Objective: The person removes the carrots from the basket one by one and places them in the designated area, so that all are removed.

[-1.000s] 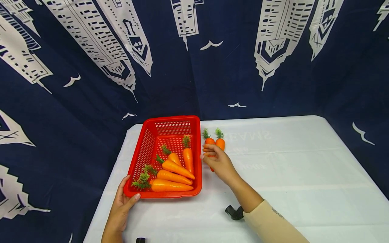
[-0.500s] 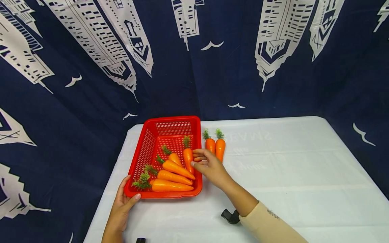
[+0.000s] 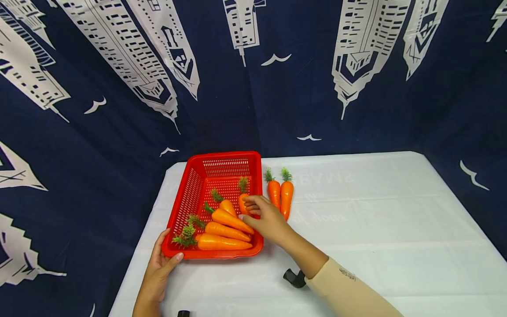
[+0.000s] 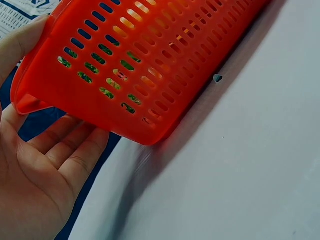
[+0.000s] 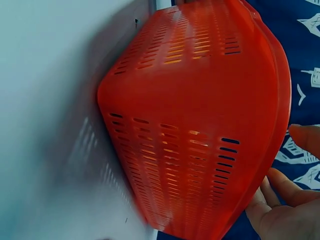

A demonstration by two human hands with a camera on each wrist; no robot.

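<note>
A red plastic basket [image 3: 177,211] stands on the table with several orange carrots [image 3: 225,241] inside, their green tops mostly toward the left. My left hand [image 3: 156,268] grips its near left corner, thumb on the rim and fingers outside and under it in the left wrist view. Reaching over the right rim, my right hand [image 3: 265,220] hovers at the rightmost carrot [image 3: 243,203] in the basket and hides its lower part. Its thumb and fingers are apart and loosely bent; contact with that carrot cannot be made out. Two more carrots [image 3: 287,196] lie side by side just right of the basket.
A white cloth [image 3: 376,220] covers the table. Behind it hangs a dark blue curtain [image 3: 293,101] printed with white buildings and birds. A black fitting [image 3: 294,278] shows beneath the right wrist, and another small black piece [image 3: 183,313] at the bottom edge.
My right hand has moved left from the two carrots outside, across the basket's right rim, to above the rightmost carrot inside. The left hand and the basket have stayed in place.
</note>
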